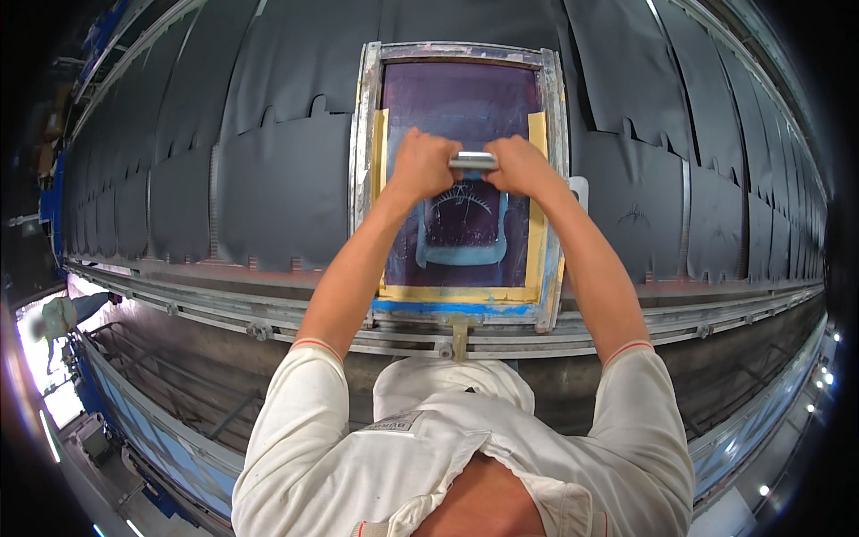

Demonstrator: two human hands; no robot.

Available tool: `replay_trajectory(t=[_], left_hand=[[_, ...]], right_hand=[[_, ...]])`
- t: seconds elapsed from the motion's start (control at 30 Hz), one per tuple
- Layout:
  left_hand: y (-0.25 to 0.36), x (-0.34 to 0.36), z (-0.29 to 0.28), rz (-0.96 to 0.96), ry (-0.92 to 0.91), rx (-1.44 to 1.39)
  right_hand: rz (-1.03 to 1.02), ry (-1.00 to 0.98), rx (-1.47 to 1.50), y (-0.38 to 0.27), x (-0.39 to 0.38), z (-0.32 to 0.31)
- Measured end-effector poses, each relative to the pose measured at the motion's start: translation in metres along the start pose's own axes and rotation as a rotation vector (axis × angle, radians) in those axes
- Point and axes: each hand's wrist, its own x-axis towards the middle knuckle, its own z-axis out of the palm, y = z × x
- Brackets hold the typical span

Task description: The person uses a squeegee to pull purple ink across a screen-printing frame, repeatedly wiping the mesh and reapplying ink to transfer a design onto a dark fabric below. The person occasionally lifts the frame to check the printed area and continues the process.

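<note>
Both my arms reach forward over a printing screen (461, 116), a dark purple mesh in a worn metal frame (362, 161) edged with yellow tape. My left hand (427, 164) and my right hand (519, 165) are closed on the two ends of a squeegee (473, 160) with a silvery bar. It stands across the middle of the mesh; its lower edge is mostly hidden. Nearer to me, a light blue smear of ink (461, 257) borders a dark area with a thin arched line design. Under the frame lie dark grey sheets.
Rows of dark grey cut sheets (286, 188) cover the long table on both sides; one at right bears a faint arched print (635, 215). A metal rail (224, 304) runs along the near edge. Far left, another person (58, 318) stands beside a parallel table.
</note>
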Motion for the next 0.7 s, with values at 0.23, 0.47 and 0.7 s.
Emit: replay_trajectory(t=[0.23,0.47,0.7], left_hand=[[0.05,-0.115,0.021,0.059,0.034,0.069],[0.028,-0.059,0.003,0.044,0.008,0.053],[0.005,0.001,-0.018,-0.105,-0.103,-0.05]], right_hand=[[-0.142,0.012,-0.046,-0.034,-0.109,0.055],[0.304,0.954,0.128,0.068,-0.107,0.027],[0.555,0.784,0.536,0.103,-0.088,0.051]])
